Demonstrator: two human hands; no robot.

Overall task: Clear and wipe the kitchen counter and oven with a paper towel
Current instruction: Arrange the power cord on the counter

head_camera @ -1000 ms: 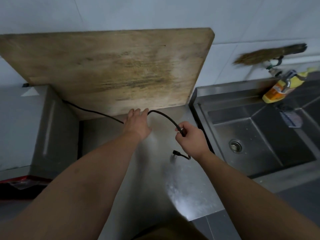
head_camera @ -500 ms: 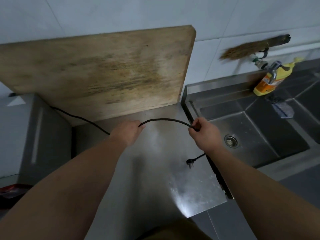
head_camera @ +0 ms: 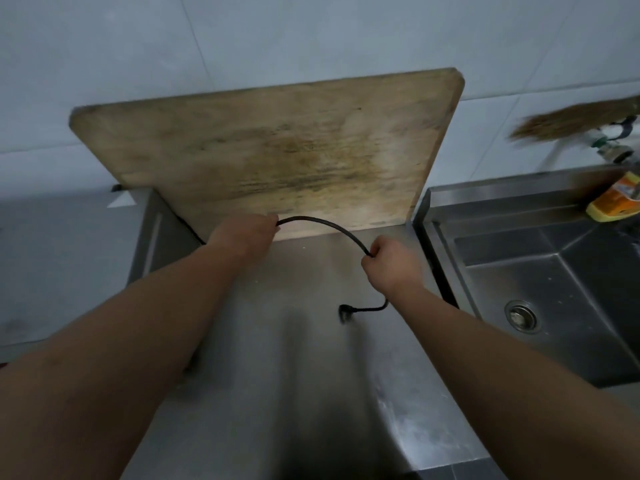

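Cord partly hidden inside hands

- The black cord vanishes inside the left hand, and again inside the right hand.
- Its far run is hidden behind the left forearm.
- The plug is blurred; its prongs cannot be made out.
- The yellow bottle and the brush are cut off by the right edge.
- The wooden board hides the wall behind it.

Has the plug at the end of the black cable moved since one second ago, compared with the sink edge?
Cannot tell for certain, as the camera moved; the plug hangs below the right hand over the steel counter, left of the sink edge, roughly as before.
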